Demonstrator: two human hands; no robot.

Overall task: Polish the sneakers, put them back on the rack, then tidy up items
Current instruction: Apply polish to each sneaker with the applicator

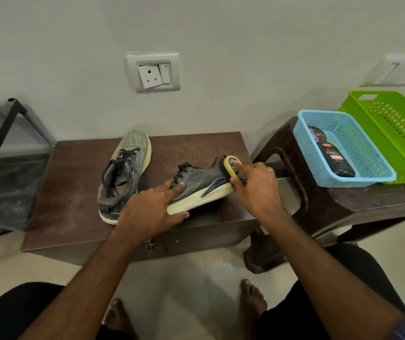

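Now, left hand (147,214): fingers straight, pressing mesh sneaker (201,186) on its side onto the wooden counter (74,192).
Right hand (257,187): fingers grip oval yellow brush (229,165) at the heel.
Baskets: perforated plastic, blue (358,153) holding a black bottle (336,158).

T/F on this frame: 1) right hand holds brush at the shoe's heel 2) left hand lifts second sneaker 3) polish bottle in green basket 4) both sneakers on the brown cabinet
1) True: the right hand grips the yellow brush against the heel of the near sneaker.
2) False: the left hand steadies the near sneaker; the second sneaker lies untouched.
3) False: the polish bottle lies in the blue basket, not the green basket.
4) True: both are on the brown cabinet.
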